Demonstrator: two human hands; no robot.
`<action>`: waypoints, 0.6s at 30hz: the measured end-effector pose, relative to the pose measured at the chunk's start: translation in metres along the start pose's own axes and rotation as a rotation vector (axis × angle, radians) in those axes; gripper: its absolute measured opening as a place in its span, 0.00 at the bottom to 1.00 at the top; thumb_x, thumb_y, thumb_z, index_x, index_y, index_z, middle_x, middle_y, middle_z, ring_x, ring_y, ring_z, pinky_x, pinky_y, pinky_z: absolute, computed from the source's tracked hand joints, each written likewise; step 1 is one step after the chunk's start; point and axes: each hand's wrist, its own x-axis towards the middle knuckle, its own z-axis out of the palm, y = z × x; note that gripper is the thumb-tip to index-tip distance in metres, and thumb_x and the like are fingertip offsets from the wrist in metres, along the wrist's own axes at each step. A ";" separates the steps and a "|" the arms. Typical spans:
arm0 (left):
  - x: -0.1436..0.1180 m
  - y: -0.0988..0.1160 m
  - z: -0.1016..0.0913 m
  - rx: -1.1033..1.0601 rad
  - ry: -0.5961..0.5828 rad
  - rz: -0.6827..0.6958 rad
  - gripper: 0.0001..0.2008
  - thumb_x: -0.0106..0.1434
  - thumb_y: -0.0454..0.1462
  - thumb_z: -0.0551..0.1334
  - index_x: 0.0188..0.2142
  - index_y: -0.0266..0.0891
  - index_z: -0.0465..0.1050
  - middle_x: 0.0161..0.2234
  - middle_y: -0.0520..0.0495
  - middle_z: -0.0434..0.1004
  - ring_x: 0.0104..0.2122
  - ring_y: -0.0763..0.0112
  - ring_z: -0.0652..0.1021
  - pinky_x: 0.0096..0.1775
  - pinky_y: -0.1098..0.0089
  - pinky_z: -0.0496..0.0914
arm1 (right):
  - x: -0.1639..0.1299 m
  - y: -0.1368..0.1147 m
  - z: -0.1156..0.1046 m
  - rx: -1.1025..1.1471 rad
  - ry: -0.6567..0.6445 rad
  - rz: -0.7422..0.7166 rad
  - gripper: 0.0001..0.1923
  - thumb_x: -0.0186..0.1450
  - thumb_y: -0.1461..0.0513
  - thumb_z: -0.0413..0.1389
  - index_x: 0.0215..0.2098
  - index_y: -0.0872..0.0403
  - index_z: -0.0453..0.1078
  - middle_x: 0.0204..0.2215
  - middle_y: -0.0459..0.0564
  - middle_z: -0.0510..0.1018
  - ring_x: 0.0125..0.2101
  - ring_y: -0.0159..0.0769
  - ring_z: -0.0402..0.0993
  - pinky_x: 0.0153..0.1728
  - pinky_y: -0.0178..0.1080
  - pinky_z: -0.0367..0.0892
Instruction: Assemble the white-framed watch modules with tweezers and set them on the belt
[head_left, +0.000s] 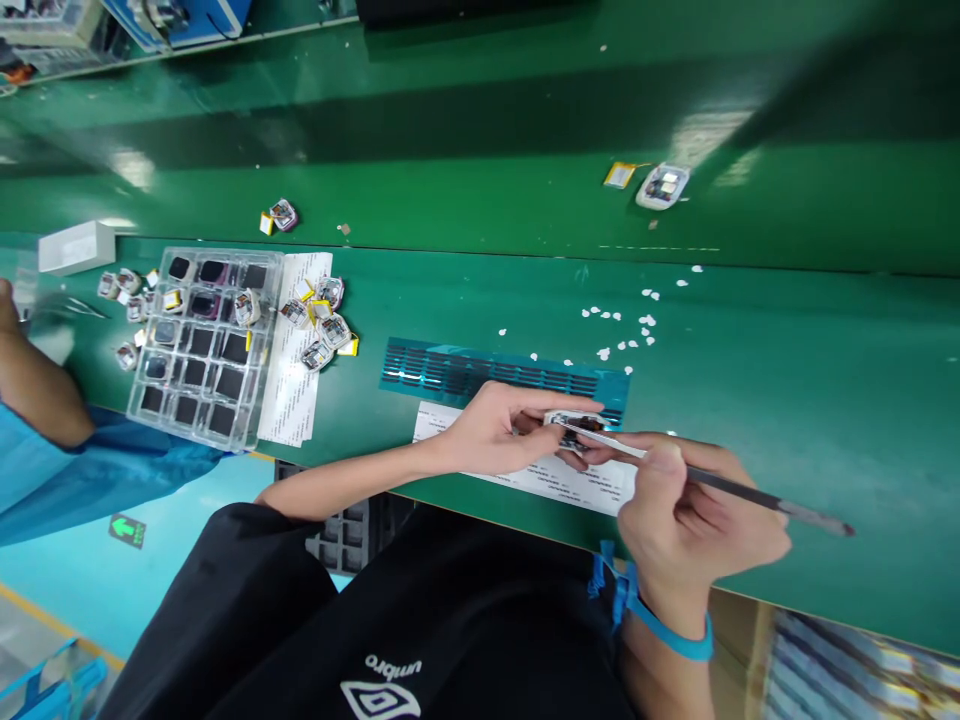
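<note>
My left hand (499, 430) holds a small white watch-like casing (576, 418) with its open, electronics-filled side up, gripped between thumb and fingers. My right hand (697, 510) is closed around slim tweezers (739, 488), metal at the front and dark along the middle. Their tip reaches into the casing near my left thumb. Both hands are over a printed white sheet (555, 482) at the table's front edge. Just behind them lies a blue-green strip with dark bars (450, 368). My fingers partly hide the casing's inside.
Left stands a clear compartment tray (270, 375) holding dark square parts. Open casings with yellow batteries (330, 330) lie beside it; another casing (663, 187) is farther back. Small white pieces (646, 320) are scattered behind my right hand. A co-worker's arm (41, 370) shows far left, near a white box (77, 248).
</note>
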 end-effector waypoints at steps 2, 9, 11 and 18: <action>-0.001 0.002 -0.001 0.043 -0.032 0.045 0.21 0.71 0.37 0.60 0.61 0.35 0.79 0.38 0.41 0.88 0.40 0.62 0.89 0.33 0.73 0.78 | 0.000 0.004 -0.003 0.057 0.038 0.014 0.07 0.71 0.63 0.60 0.37 0.50 0.82 0.27 0.45 0.84 0.25 0.34 0.81 0.25 0.35 0.72; 0.002 0.005 -0.006 0.319 0.146 0.261 0.19 0.74 0.39 0.58 0.60 0.39 0.76 0.40 0.46 0.89 0.36 0.69 0.87 0.36 0.72 0.77 | 0.020 0.032 -0.027 0.124 -0.063 0.037 0.08 0.73 0.58 0.59 0.41 0.49 0.82 0.31 0.47 0.86 0.29 0.38 0.84 0.28 0.39 0.76; 0.004 0.004 -0.007 0.422 0.157 0.335 0.15 0.74 0.41 0.58 0.53 0.37 0.79 0.42 0.44 0.89 0.37 0.70 0.87 0.39 0.71 0.78 | 0.026 0.041 -0.033 0.088 -0.205 0.056 0.07 0.71 0.58 0.61 0.39 0.47 0.83 0.33 0.48 0.87 0.31 0.38 0.84 0.32 0.40 0.77; 0.009 -0.012 -0.010 0.804 0.093 0.489 0.17 0.78 0.44 0.55 0.48 0.40 0.81 0.40 0.46 0.89 0.38 0.66 0.85 0.53 0.60 0.76 | 0.028 0.066 -0.042 0.057 -0.362 0.118 0.12 0.72 0.53 0.59 0.39 0.46 0.84 0.35 0.48 0.88 0.33 0.38 0.85 0.34 0.40 0.78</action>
